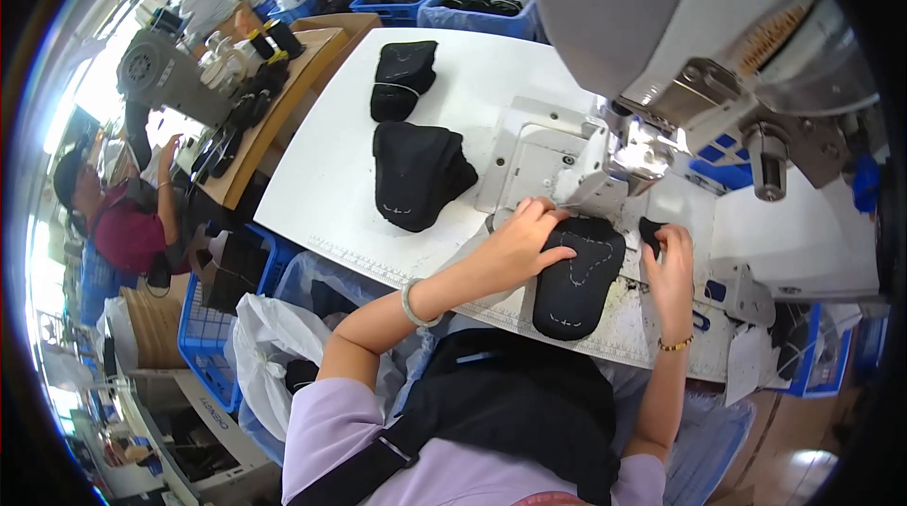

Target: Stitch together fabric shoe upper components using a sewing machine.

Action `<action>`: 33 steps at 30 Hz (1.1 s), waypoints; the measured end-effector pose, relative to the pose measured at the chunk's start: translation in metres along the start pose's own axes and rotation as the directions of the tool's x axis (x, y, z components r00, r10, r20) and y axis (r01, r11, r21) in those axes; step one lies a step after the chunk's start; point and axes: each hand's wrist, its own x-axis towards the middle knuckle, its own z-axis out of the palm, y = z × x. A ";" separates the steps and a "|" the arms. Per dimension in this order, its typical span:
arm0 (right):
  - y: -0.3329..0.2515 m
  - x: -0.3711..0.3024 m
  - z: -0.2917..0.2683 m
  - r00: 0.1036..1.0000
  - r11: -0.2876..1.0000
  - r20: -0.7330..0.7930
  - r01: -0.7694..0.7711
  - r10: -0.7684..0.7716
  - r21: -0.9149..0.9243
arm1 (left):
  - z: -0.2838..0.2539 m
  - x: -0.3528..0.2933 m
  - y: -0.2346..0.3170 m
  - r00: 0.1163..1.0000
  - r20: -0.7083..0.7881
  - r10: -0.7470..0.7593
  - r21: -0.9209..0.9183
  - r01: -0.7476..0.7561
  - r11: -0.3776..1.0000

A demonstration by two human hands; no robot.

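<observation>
A black padded fabric piece point(578, 293) with white chalk-like marks lies at the front of the sewing machine point(605, 161), its far edge close to the needle area. My left hand point(531, 243) grips its left side, thumb on top and fingers near the machine's presser area. To the right, my right hand point(671, 265) pinches a small black fabric scrap point(650, 234), apart from the larger piece. Left of the machine lie a bundle of black pieces point(416, 175), marked in white, and a smaller tied black bundle point(404, 81) behind it.
The white table point(331, 194) has a ruler strip along its front edge. Blue crates point(213, 355) and a white plastic bag point(269, 355) stand at the left below it. Another person point(128, 222) sits at a machine on the far left. Blue bins point(477, 15) stand behind the table.
</observation>
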 end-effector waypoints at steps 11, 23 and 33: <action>-0.007 -0.004 -0.006 0.991 0.991 -0.069 -0.104 0.110 0.087 | 0.009 -0.010 0.018 0.990 -0.137 0.042 0.308 0.003 0.951; -0.096 -0.048 0.026 0.951 0.950 -0.035 0.304 -0.307 -0.067 | 0.007 0.001 0.015 0.999 -0.013 0.046 0.161 -0.043 0.986; -0.111 -0.030 0.004 0.778 0.848 -0.346 0.516 -0.524 -0.122 | -0.002 0.008 0.052 0.925 0.171 -0.340 -0.946 0.251 0.206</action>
